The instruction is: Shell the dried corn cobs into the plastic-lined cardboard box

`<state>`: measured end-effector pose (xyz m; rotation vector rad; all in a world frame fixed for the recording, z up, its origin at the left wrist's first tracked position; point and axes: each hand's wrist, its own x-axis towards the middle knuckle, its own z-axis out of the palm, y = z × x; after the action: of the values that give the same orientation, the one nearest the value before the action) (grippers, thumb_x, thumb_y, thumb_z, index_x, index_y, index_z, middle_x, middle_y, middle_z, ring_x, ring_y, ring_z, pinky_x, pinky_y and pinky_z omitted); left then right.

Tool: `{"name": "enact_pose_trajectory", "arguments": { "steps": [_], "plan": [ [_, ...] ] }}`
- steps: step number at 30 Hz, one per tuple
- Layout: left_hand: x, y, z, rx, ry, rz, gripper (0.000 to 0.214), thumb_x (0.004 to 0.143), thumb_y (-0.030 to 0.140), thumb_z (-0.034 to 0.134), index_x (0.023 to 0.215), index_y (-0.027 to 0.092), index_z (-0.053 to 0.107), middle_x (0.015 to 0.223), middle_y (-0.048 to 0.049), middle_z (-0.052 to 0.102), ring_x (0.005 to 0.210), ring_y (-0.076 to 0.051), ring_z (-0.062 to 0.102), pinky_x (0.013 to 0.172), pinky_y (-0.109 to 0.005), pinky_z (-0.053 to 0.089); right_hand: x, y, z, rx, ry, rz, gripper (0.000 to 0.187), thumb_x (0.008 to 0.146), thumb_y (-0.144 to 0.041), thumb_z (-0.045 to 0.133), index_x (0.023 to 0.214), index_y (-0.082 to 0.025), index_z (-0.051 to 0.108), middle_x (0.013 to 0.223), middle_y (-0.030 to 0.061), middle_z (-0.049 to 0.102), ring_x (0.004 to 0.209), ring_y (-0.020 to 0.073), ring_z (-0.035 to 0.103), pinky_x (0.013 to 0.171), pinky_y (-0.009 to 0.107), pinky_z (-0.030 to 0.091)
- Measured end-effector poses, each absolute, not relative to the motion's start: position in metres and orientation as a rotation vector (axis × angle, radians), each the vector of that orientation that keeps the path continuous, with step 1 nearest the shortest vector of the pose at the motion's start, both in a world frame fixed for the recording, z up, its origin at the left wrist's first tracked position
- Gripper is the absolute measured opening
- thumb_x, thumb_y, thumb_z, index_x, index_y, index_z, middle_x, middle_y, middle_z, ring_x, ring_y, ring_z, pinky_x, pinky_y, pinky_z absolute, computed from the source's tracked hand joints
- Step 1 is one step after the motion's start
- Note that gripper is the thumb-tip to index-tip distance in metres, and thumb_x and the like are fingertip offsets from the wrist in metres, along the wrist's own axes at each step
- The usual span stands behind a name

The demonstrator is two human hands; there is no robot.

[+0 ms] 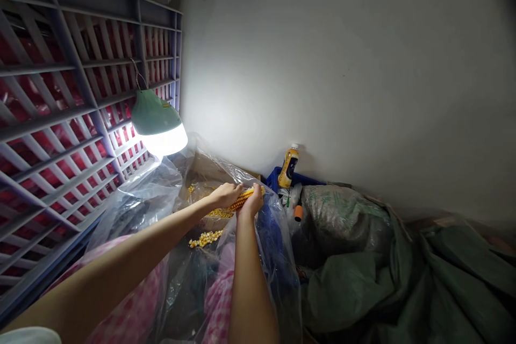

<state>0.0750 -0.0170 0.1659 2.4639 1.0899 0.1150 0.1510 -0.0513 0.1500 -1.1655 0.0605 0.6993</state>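
Both my hands grip one yellow corn cob (244, 199) held level over a clear plastic sheet (278, 258). My left hand (226, 194) is closed round the cob's left part. My right hand (252, 205) is closed round its right end. Loose yellow kernels (205, 238) lie in a small heap on the plastic just below the cob, and more kernels (221, 213) show under my left hand. My knees in pink checked cloth (220, 301) sit under the plastic.
A lit green lamp (158, 124) hangs on a grey slatted crate (60, 118) at left. A yellow drink bottle (289, 166) stands in a blue bin (278, 176) by the white wall. Dark green sacks (363, 258) fill the right side. A cardboard box (205, 169) lies behind the cob.
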Motion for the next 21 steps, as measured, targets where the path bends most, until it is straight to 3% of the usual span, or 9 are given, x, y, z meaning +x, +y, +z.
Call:
{"name": "enact_pose_trajectory", "arguments": {
  "steps": [7,13,17,21],
  "plan": [
    [0.074,-0.017,0.164,2.306,1.159,0.184,0.036,0.083,0.036,0.033,0.096,0.016,0.060,0.091,-0.0113,0.067,0.086,-0.025,0.061,0.072,-0.028,0.041,0.151,-0.053,0.148,-1.162,0.042,0.745,0.021,0.061,-0.033,0.055,0.073,-0.016,0.053,0.056,-0.0056,0.051,0.051,0.0100,0.051,0.047,0.021,0.044],
    [0.061,-0.002,0.168,2.039,1.292,0.282,0.075,0.085,0.050,-0.002,0.067,0.014,0.062,0.070,-0.0103,0.067,0.065,-0.019,0.062,0.064,-0.025,0.044,0.152,-0.052,0.151,-1.090,-0.056,0.813,0.020,0.063,-0.038,0.050,0.070,-0.019,0.047,0.051,-0.0062,0.049,0.051,0.0115,0.051,0.050,0.023,0.044],
    [0.049,0.003,0.174,1.934,1.352,0.310,0.069,0.081,0.061,0.011,0.067,0.016,0.061,0.075,-0.0122,0.067,0.076,-0.023,0.062,0.072,-0.031,0.043,0.154,-0.057,0.159,-1.007,-0.102,0.894,0.024,0.066,-0.044,0.046,0.067,-0.021,0.042,0.050,-0.0057,0.047,0.048,0.0112,0.049,0.048,0.023,0.042],
    [0.052,0.003,0.186,1.778,1.281,0.308,0.067,0.083,0.057,0.011,0.078,0.013,0.061,0.083,-0.0123,0.068,0.071,-0.020,0.063,0.067,-0.028,0.045,0.154,-0.066,0.173,-0.892,-0.212,1.050,0.026,0.066,-0.046,0.044,0.062,-0.021,0.041,0.052,-0.0045,0.047,0.047,0.0104,0.046,0.050,0.024,0.042]
  ]
}}
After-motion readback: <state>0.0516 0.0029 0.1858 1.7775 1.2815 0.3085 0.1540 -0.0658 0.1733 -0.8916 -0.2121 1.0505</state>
